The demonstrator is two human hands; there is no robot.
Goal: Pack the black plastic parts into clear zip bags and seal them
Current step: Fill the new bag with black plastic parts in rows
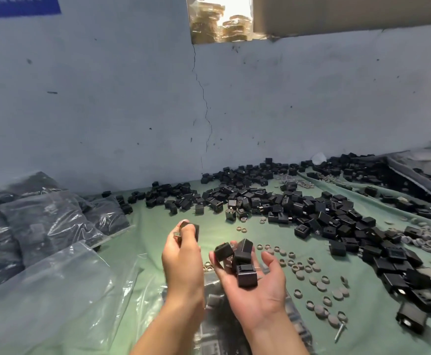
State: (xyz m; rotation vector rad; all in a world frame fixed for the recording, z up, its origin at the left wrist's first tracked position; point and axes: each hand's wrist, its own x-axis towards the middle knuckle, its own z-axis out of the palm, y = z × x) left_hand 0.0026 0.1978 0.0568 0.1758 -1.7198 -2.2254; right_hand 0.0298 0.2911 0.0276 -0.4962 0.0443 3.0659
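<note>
no legible text, white lettering on blue sign (17, 5) too blurred to read

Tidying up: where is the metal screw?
Head view, lower right: the metal screw lies on the green cloth, below the grey caps, left of a lone black part.

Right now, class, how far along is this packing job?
Done: filled bags stacked at left. In hand: left hand grips one black part, right hand carries a handful of parts over a part-filled bag. Remaining: the big loose pile across the cloth.
</note>
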